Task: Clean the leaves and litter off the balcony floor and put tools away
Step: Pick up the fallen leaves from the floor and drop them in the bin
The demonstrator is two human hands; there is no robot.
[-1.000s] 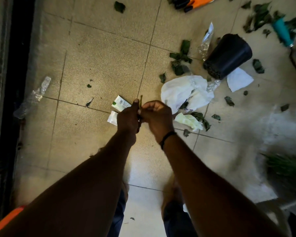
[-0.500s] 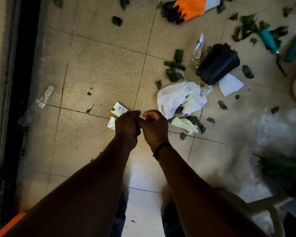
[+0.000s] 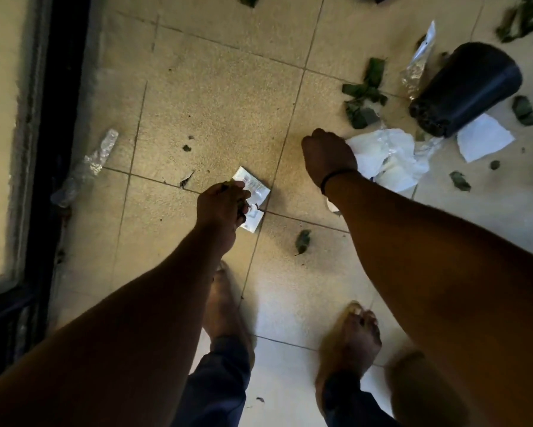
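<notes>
Head view: since the earlier frames the hands have separated. Left hand is down at the small printed packets on the floor, fingers curled with dark leaf bits showing in the grip, probably collecting litter. Right hand reaches toward the crumpled white paper; fingers curled, contents not discernible. Black pot lies on its side, long axis diagonal, base toward the paper.

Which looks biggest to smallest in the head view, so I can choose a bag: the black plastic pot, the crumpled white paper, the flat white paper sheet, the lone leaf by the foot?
1. Black plastic pot, lying on its side
2. Crumpled white paper, similar in spread and partly hidden by the right hand, so unsure
3. Flat white paper sheet
4. Lone green leaf
</notes>
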